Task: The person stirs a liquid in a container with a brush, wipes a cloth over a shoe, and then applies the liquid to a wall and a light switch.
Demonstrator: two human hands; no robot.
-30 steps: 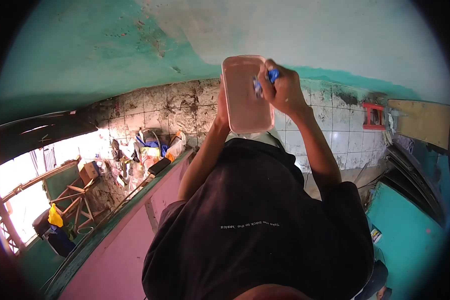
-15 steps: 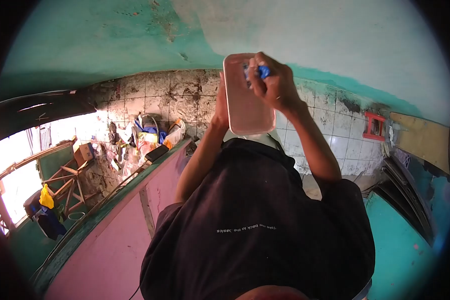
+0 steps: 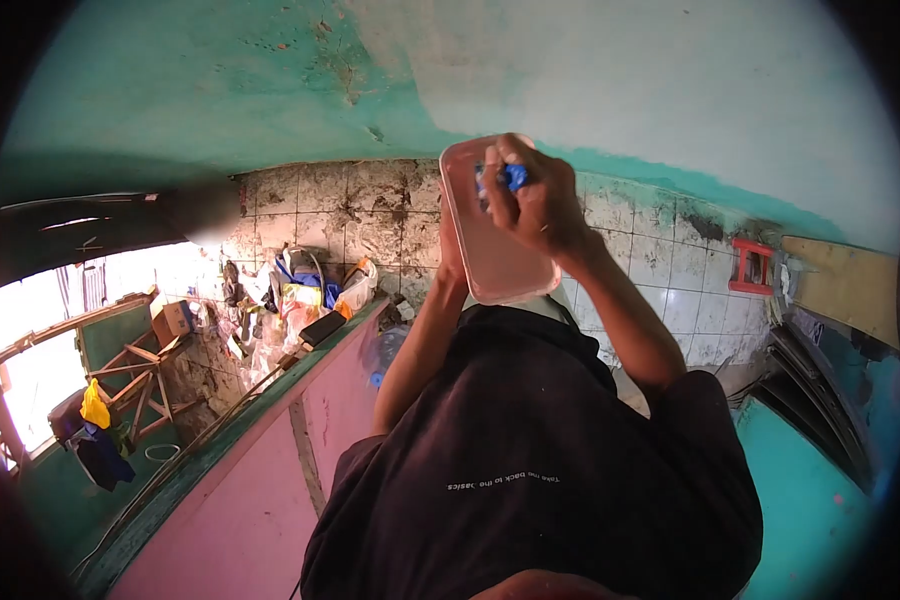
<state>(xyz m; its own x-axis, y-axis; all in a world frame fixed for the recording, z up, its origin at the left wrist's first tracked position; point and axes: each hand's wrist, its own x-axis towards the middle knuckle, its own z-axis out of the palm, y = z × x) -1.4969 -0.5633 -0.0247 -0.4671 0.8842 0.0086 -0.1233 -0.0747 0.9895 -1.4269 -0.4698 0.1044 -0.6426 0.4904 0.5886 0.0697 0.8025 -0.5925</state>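
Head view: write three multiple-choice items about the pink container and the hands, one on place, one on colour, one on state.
1. Where is the pink container?
A. on the floor
B. held up in front of the chest
C. on a shelf
2. What colour is the small object in the right hand?
A. blue
B. yellow
C. white
3. What is the left hand doing?
A. hanging free
B. holding the container's side
C. resting flat on a wall
Answers: 1 B, it is in the hands, above the black shirt; 2 A, blue shows in its grip; 3 B, it clasps the container's left edge.
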